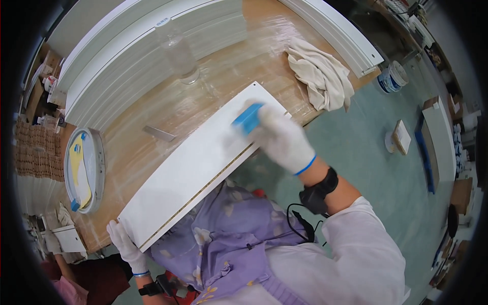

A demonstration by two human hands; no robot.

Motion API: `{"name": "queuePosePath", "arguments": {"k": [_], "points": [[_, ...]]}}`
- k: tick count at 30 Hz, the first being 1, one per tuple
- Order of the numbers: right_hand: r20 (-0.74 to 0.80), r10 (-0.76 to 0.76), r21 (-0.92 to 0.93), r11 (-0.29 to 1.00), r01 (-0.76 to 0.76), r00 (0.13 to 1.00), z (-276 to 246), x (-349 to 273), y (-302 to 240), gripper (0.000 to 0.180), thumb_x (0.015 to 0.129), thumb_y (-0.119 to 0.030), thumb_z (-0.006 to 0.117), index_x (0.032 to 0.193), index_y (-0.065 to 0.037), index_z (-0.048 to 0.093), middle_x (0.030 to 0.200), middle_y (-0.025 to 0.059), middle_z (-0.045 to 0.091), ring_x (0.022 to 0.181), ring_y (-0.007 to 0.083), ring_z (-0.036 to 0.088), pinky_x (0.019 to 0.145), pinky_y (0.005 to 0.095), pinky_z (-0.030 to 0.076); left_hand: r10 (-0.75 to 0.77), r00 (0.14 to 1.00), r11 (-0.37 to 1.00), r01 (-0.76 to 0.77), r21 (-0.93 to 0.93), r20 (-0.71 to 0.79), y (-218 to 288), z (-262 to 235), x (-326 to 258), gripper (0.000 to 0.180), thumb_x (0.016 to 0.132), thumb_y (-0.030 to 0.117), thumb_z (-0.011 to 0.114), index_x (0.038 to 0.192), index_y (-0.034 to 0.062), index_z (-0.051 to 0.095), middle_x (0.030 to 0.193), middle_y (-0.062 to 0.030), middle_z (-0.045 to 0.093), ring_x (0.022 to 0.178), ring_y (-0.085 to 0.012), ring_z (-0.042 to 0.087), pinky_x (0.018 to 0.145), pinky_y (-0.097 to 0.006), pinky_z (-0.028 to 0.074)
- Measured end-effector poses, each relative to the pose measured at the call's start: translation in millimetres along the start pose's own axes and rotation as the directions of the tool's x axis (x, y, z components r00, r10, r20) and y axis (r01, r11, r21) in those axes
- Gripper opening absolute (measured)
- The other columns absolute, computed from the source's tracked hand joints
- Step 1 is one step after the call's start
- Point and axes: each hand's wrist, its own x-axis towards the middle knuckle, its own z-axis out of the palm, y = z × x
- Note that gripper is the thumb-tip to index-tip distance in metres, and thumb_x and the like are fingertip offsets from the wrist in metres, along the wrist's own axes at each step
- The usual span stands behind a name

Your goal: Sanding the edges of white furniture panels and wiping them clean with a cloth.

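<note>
A long white panel [195,160] lies slanted across the near edge of the table, with a narrow brown-gold strip along its near side. My right hand [284,140], in a white glove with a blue cuff, is closed on a blue sanding block [248,118] over the panel's far right part. Both hand and block are smeared by motion. At the panel's near left corner, my gloved left hand [126,246] grips the end, fingers against its edge. A flat metal scraper blade [159,133] rests on the table just beyond the panel.
Stacked white panels [152,61] line the table's [223,73] far side, behind a clear bottle [180,58]. A crumpled cream cloth [320,73] lies at the right. At the left sits a round lid [99,168] with yellow sheets. Another person's arm [63,267] shows at lower left.
</note>
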Motion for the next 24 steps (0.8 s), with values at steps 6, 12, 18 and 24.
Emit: {"name": "queuePosePath", "arguments": {"k": [6, 12, 18, 24], "points": [[-0.418, -0.345, -0.173, 0.939, 0.299, 0.841, -57, -18, -49, 0.035, 0.098, -0.017, 0.057, 0.128, 0.0, 0.054, 0.112, 0.0117, 0.063, 0.107, 0.0235, 0.061, 0.097, 0.039, 0.048, 0.047, 0.979, 0.999, -0.048, 0.002, 0.199, 13, -12, 8, 0.061, 0.092, 0.038, 0.06, 0.142, 0.0043, 0.047, 0.151, -0.0206, 0.038, 0.142, -0.0437, 0.028, 0.116, -0.051, 0.025], [-0.009, -0.686, -0.895, 0.331, 0.3, 0.728, -72, -29, -36, 0.048, 0.085, -0.003, 0.067, 0.132, -0.002, 0.055, 0.12, 0.0145, 0.063, 0.109, 0.0271, 0.06, 0.099, 0.0371, 0.045, 0.021, 0.985, 0.999, -0.026, 0.027, 0.173, 17, -14, 13, 0.062, 0.096, 0.049, 0.05, 0.136, 0.0016, 0.052, 0.148, -0.021, 0.043, 0.139, -0.0459, 0.032, 0.114, -0.052, 0.028], [0.113, -0.717, -0.932, 0.164, 0.324, 0.688, -68, -24, -34, 0.05, 0.081, -0.004, 0.069, 0.13, -0.004, 0.057, 0.114, 0.0157, 0.063, 0.104, 0.0301, 0.06, 0.094, 0.0386, 0.047, 0.015, 0.978, 1.0, -0.018, 0.012, 0.207, 17, -15, 12, 0.062, 0.094, 0.043, 0.056, 0.141, 0.0048, 0.047, 0.151, -0.0195, 0.038, 0.142, -0.0442, 0.028, 0.115, -0.05, 0.026], [0.157, -0.721, -0.952, 0.073, 0.298, 0.676, -70, -24, -34, 0.05, 0.081, -0.003, 0.069, 0.13, -0.003, 0.057, 0.114, 0.0141, 0.064, 0.104, 0.0283, 0.06, 0.095, 0.0368, 0.046, 0.005, 0.981, 1.0, -0.01, 0.027, 0.196, 20, -16, 14, 0.06, 0.096, 0.046, 0.051, 0.136, 0.0021, 0.052, 0.148, -0.0215, 0.042, 0.139, -0.0458, 0.032, 0.114, -0.052, 0.029]]}}
